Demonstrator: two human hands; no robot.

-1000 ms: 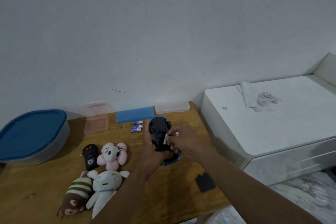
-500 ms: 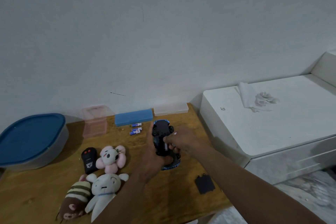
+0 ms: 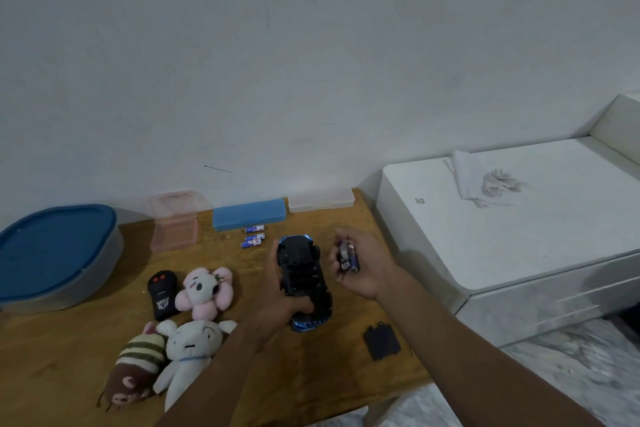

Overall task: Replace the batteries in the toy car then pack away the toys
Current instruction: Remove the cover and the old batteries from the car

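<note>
Gripping the toy car (image 3: 302,274): my left hand (image 3: 277,302) wraps its side, underside up, just above the desk (image 3: 69,357).
My right hand (image 3: 360,269): fingers curled round the loose batteries (image 3: 347,255), just beside the car, not touching it.
Spare batteries (image 3: 254,236): three lying near the blue case (image 3: 249,217), well behind the car.
Battery cover (image 3: 382,340): flat on the desk by my right forearm.
Handling: car looks light, hard plastic, I reckon; take it by the body sides, not the wheels. Batteries are small, smooth, keen to roll, so pinch them mid-length.
</note>
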